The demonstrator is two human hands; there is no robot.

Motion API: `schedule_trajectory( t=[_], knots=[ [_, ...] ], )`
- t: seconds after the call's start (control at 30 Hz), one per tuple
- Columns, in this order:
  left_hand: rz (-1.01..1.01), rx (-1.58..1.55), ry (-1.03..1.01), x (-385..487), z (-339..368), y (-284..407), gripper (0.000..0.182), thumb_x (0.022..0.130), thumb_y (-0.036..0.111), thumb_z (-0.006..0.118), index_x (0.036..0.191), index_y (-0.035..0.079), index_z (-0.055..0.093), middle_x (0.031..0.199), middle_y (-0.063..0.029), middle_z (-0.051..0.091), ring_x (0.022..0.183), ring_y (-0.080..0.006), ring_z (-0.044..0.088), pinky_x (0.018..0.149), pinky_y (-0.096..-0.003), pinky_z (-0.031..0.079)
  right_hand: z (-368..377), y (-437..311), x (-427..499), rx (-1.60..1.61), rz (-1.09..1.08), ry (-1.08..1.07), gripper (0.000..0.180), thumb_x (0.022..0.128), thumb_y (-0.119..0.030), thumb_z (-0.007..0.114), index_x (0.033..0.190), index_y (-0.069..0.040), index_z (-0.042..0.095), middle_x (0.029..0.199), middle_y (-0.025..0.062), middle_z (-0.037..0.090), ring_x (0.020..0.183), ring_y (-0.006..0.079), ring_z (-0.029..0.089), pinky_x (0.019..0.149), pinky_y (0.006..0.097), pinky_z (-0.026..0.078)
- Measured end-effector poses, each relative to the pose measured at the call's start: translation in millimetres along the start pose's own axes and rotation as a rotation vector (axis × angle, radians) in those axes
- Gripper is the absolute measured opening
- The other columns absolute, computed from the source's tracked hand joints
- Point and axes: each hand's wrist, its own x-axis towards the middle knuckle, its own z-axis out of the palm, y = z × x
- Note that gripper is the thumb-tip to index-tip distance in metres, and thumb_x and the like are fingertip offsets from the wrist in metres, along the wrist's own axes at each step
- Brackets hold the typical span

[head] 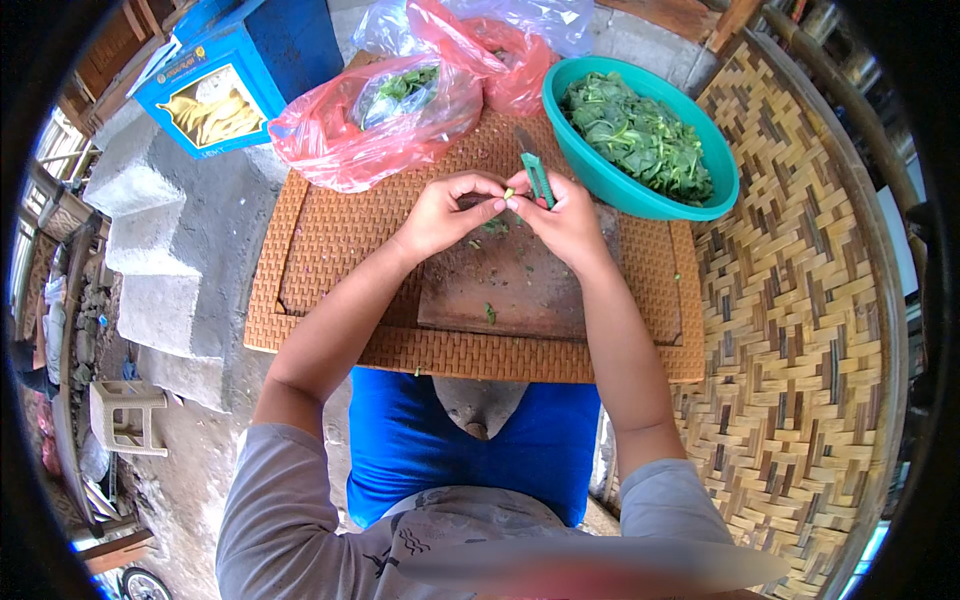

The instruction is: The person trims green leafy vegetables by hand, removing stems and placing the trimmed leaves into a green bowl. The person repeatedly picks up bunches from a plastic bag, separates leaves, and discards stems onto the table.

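Note:
Over a wooden cutting board, the fingertips of both my hands meet at a small yellow-green piece of vegetable. My left hand pinches it between thumb and forefinger. My right hand pinches at its other side and also holds a green-handled knife, whose dark blade points away from me. A small red bit shows by the right fingers; what it is I cannot tell. Green leaf scraps lie scattered on the board. Beyond my right hand, a teal plastic basin holds a heap of cut leafy greens.
The board lies on a woven rattan-style table. Pink plastic bags, one with greens inside, sit at its far side. A blue box stands far left above concrete steps. A woven bamboo panel borders the right.

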Motion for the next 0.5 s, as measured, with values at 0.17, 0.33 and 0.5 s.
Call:
schedule_trajectory(
  t=[0.17, 0.33, 0.5],
  knots=[
    [0.023, -0.002, 0.034, -1.3, 0.7, -4.1, 0.016, 0.101, 0.006, 0.074, 0.115, 0.0, 0.073, 0.115, -0.0054, 0.076, 0.108, -0.0118, 0.068, 0.098, -0.0304, 0.054, 1.0, -1.8, 0.7, 0.059, 0.009, 0.011, 0.019, 0.097, -0.004, 0.075, 0.115, -0.001, 0.071, 0.102, 0.0009, 0.072, 0.093, 0.007, 0.065, 0.083, 0.0261, 0.054],
    [-0.003, 0.008, 0.053, -3.8, -1.8, -7.4, 0.014, 0.1, 0.003, 0.073, 0.113, -0.001, 0.072, 0.115, -0.0056, 0.075, 0.107, -0.0112, 0.068, 0.097, -0.0295, 0.054, 0.7, -8.1, -1.2, 0.059, 0.056, 0.028, 0.019, 0.097, -0.003, 0.074, 0.116, 0.0, 0.07, 0.105, 0.0019, 0.073, 0.096, 0.0078, 0.066, 0.086, 0.0265, 0.055],
    [0.089, -0.037, 0.093, -2.8, 1.4, -7.5, 0.012, 0.099, 0.002, 0.074, 0.11, 0.0, 0.07, 0.109, -0.0033, 0.074, 0.102, -0.0107, 0.067, 0.094, -0.029, 0.054, 2.7, -7.8, -1.3, 0.104, 0.029, 0.021, 0.019, 0.097, -0.002, 0.073, 0.116, 0.0, 0.071, 0.106, 0.0025, 0.074, 0.098, 0.0087, 0.068, 0.088, 0.0272, 0.055]
  ],
)
